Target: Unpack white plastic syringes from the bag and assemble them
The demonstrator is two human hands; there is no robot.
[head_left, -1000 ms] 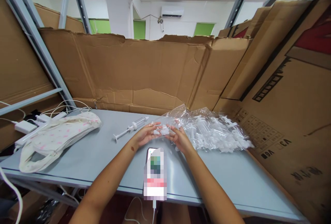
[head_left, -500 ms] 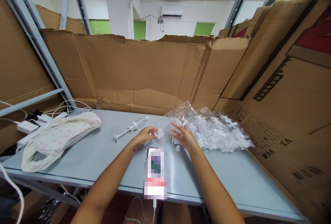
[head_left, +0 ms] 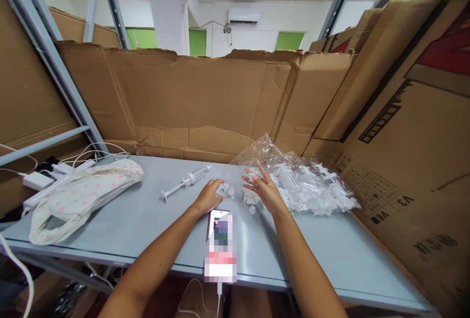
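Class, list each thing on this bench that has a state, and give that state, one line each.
Left hand: palm down on small white plastic parts.
Right hand: open, fingers spread by the plastic bag.
Plastic bag: open, crumpled, full of white parts.
Syringe: assembled, lying flat.
Phone: screen lit, cable attached.

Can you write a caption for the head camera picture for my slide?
Two bare hands, left hand and right hand, rest by small white plastic caps beside a clear bag on a grey table.
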